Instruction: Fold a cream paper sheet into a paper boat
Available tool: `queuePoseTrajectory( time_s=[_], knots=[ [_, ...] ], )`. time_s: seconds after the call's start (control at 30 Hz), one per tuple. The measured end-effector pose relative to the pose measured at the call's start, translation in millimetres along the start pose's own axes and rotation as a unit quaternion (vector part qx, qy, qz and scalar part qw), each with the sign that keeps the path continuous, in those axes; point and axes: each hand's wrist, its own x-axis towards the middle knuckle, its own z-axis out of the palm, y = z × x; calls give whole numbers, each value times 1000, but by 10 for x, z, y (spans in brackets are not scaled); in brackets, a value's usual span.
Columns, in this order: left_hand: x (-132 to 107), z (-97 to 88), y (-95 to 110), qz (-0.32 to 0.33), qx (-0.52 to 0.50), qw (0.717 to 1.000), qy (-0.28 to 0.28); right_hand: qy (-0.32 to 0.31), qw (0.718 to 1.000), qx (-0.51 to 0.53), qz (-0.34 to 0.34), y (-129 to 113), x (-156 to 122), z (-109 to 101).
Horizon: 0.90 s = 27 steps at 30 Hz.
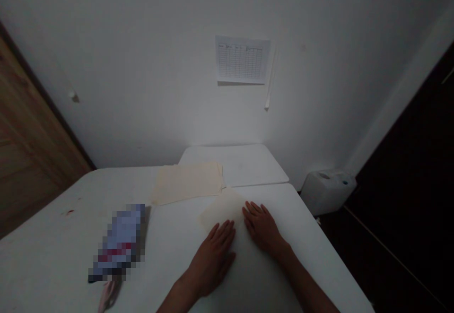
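Observation:
A pale, thin sheet [224,209], perhaps paper, lies flat on the white table [177,247] in front of me. My left hand [214,254] rests at the sheet's near edge, its fingers stretched out and pointing away from me. On the right side of the sheet, my right hand [260,223] lies flat with its fingers extended. Neither hand grips anything. Beyond and to the left is a small stack of cream sheets [187,183], apart from both hands.
A pixelated blue and red item [120,239] lies at the left, a pinkish strip [109,291] by its near end. A printed chart [243,60] hangs on the wall. On the floor at right stands a white plastic container [327,190]. Wooden panelling [31,124] borders the left.

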Motion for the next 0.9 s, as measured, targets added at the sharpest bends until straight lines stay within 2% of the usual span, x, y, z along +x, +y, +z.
queuePoseTrajectory(
  time_s=[0.1, 0.17, 0.43, 0.53, 0.67, 0.9],
  knots=[
    [33, -32, 28, 4, -20, 999, -31, 3, 1000, 0, 3, -9, 2, -13],
    [9, -57, 35, 1, -34, 999, -29, 0, 1000, -2, 7, -15, 6, -23],
    [-346, -283, 77, -3, -58, 998, -28, -5, 1000, 4, 11, -9, 16, -19],
    [-402, -330, 93, -9, -66, 998, -4, -5, 1000, 8, 10, -4, 20, -4],
    [-251, -268, 77, -32, -69, 996, 42, 2, 1000, 11, 5, 11, 33, 13],
    [250, 8, -135, -74, -25, 991, 111, 6, 998, 52, -28, 174, 132, 49]
  ],
)
